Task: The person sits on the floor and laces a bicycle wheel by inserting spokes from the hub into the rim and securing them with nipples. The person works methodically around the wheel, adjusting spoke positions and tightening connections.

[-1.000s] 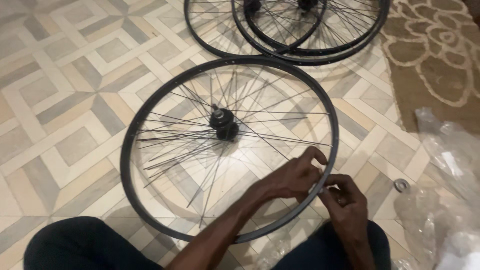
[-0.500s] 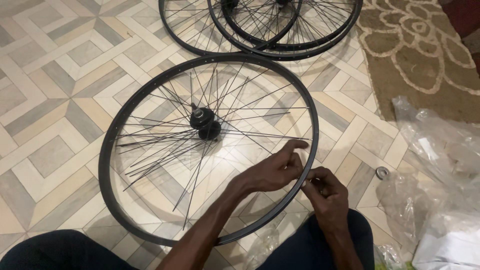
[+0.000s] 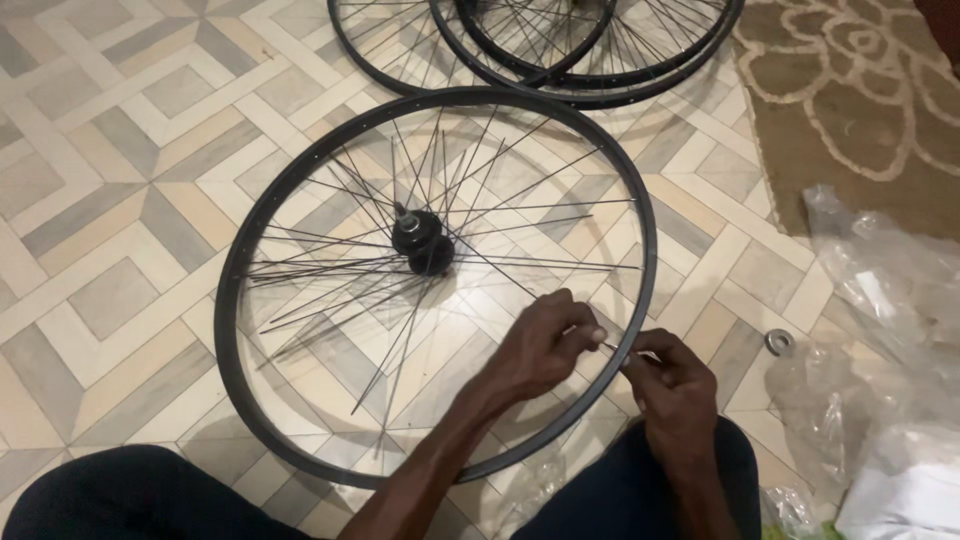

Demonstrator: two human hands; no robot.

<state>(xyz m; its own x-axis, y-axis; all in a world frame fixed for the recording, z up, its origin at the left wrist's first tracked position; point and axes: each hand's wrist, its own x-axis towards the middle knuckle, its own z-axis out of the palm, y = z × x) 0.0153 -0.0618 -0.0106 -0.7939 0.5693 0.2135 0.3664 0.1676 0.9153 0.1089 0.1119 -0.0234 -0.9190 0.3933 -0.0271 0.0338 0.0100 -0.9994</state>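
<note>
View: you have one camera only, worn on your head (no second view, so nothing is shared).
Facing: it looks steeply down and forward over your lap to the tiled floor (image 3: 110,200).
Nearness: close; your hands, left hand (image 3: 540,345) and right hand (image 3: 675,385), sit low in the frame at arm's reach.
Centre: the black wheel rim (image 3: 236,270) fills the middle.
Edges: more wheels (image 3: 560,85) are cut off at the top, a patterned rug (image 3: 860,110) and clear plastic bags (image 3: 890,300) at the right, your dark trousers (image 3: 130,500) at the bottom.

free: tiled floor (image 3: 120,200) left | blocked: plastic bags (image 3: 890,330) right
</note>
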